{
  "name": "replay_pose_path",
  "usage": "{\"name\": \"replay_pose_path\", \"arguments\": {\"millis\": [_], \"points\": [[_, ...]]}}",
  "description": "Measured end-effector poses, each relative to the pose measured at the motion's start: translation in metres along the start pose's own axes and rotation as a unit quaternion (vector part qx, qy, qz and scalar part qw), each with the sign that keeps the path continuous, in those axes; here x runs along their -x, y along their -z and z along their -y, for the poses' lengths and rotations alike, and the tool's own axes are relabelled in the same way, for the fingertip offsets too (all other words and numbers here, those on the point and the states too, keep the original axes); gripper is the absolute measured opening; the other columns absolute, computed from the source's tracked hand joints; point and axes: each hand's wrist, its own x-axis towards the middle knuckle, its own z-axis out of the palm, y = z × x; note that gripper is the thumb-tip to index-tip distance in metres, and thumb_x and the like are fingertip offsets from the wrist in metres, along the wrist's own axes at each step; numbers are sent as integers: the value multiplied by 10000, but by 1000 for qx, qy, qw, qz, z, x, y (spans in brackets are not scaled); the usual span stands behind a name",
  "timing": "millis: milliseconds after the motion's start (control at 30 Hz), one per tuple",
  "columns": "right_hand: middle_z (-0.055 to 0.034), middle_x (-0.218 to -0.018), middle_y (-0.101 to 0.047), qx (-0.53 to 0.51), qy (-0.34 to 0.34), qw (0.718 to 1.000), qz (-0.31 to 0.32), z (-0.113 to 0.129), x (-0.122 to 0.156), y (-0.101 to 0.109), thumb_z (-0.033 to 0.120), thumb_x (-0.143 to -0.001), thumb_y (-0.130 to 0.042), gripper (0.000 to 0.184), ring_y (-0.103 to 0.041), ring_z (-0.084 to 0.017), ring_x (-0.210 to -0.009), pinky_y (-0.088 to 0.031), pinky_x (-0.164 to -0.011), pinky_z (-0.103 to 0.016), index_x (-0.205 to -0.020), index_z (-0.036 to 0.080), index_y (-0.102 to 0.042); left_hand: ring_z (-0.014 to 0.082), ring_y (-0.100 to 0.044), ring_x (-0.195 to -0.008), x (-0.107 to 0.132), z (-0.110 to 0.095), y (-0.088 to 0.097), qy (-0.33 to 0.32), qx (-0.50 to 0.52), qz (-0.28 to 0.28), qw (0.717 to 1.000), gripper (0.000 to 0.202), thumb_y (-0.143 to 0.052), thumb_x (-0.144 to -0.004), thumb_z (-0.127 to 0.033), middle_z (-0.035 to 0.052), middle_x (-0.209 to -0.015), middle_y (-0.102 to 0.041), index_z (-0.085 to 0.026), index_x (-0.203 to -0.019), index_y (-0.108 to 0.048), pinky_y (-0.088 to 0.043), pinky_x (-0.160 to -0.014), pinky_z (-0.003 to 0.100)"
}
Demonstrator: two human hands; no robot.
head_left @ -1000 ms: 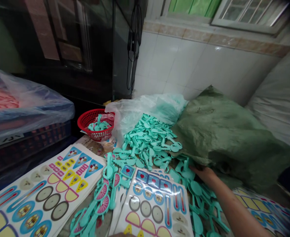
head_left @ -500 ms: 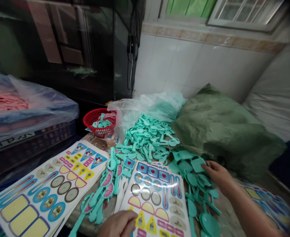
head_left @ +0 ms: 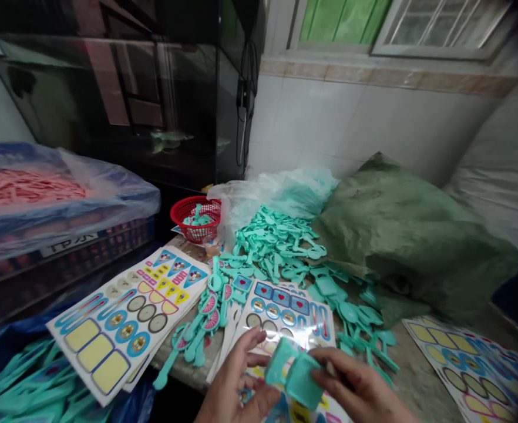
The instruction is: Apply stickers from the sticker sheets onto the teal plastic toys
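Note:
Two square-ended teal plastic pieces point(head_left: 303, 380) are held up over a sheet of stickers point(head_left: 270, 320). My right hand point(head_left: 358, 382) pinches them by their right side. My left hand point(head_left: 236, 379) is just left of the pieces, fingers and thumb apart, its fingertips close to their left edge; whether they touch is unclear. The sticker sheet has hearts, circles, half-rounds and yellow triangles. Left of it lie teal toy utensils with pink fruit-slice stickers point(head_left: 210, 305). Loose plain teal pieces point(head_left: 351, 311) are spread to its right.
Behind is a heap of teal pieces point(head_left: 272, 235) spilling from a clear bag point(head_left: 285, 188). A red basket point(head_left: 197, 235) stands left of it, a green sack point(head_left: 417, 235) right. More sticker sheets lie left point(head_left: 131, 317) and right point(head_left: 466, 358). A blue bag point(head_left: 140, 388) holds teal pieces.
My right hand has come from the loose pieces on the right to the middle, now with teal pieces in it. My left hand has risen off the sheet and spread. The view has shifted.

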Motion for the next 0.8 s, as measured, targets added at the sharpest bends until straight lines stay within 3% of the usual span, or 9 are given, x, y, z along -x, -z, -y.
{"name": "replay_pose_path", "arguments": {"millis": [100,200,300,367,467,533,600,700,800], "points": [[-19,-875,-650,104,76,988,84,14,-3,-16,330,-867,-469,234,-603,-168,-810,-465,-718,-250,-968,301,-678,244,-578,-1042,0,-13,11,47,-75,63,994,758,-697,-672,-364,116,-1315,-528,-260,-1349,-373,-501,-791,301],[-12,-913,-645,135,132,972,143,21,-10,-24,253,-874,-458,266,-604,-139,-831,-457,-721,-223,-1039,326,-653,209,-606,-916,1,-28,21,71,-125,144,979,467,-651,-696,-276,11,-1043,-687,-271,-1159,-592,-455,-798,268],[2,-868,-656,149,150,963,168,23,-17,-28,225,-854,-490,246,-607,-129,-806,-453,-706,-214,-1004,313,-665,140,-562,-737,2,-34,25,77,-114,166,977,231,-581,-718,-208,-49,-781,-658,-224,-922,-689,-396,-653,194],[-6,-878,-665,138,132,972,139,23,-22,-31,256,-834,-526,218,-608,-141,-810,-461,-720,-231,-1006,284,-656,102,-479,-610,2,-32,25,96,-122,144,977,140,-547,-714,-183,-66,-602,-536,-176,-734,-685,-328,-549,185],[-39,-1017,-651,64,66,996,23,21,-38,-33,391,-831,-516,309,-601,-176,-890,-473,-761,-264,-1099,256,-591,88,-427,-541,1,-25,24,162,-116,90,976,110,-549,-680,-187,-73,-536,-447,-148,-637,-643,-304,-508,188],[-37,-999,-647,35,17,998,-58,17,-56,-33,464,-861,-424,326,-595,-183,-889,-472,-749,-270,-1043,249,-587,107,-483,-588,-1,-18,24,188,-64,54,979,115,-561,-669,-191,-59,-595,-526,-147,-727,-650,-360,-553,192],[-19,-836,-639,46,-4,994,-104,8,-77,-34,489,-861,-381,334,-587,-184,-796,-462,-689,-271,-868,230,-593,135,-538,-686,-5,-11,24,177,18,34,983,211,-575,-684,-206,-27,-710,-605,-152,-876,-643,-414,-638,214],[-2,-670,-574,77,3,989,-125,-7,-108,-36,507,-799,-428,337,-551,-188,-690,-431,-631,-285,-680,215,-545,166,-566,-806,-12,0,23,142,126,20,982,347,-598,-730,-281,20,-867,-639,-165,-1057,-587,-444,-746,259],[4,-643,-551,88,13,988,-125,-15,-122,-40,506,-792,-426,341,-527,-179,-647,-409,-607,-286,-675,208,-543,181,-574,-842,-17,4,23,139,174,17,975,413,-580,-777,-368,41,-929,-635,-172,-1140,-552,-449,-782,282]]}}
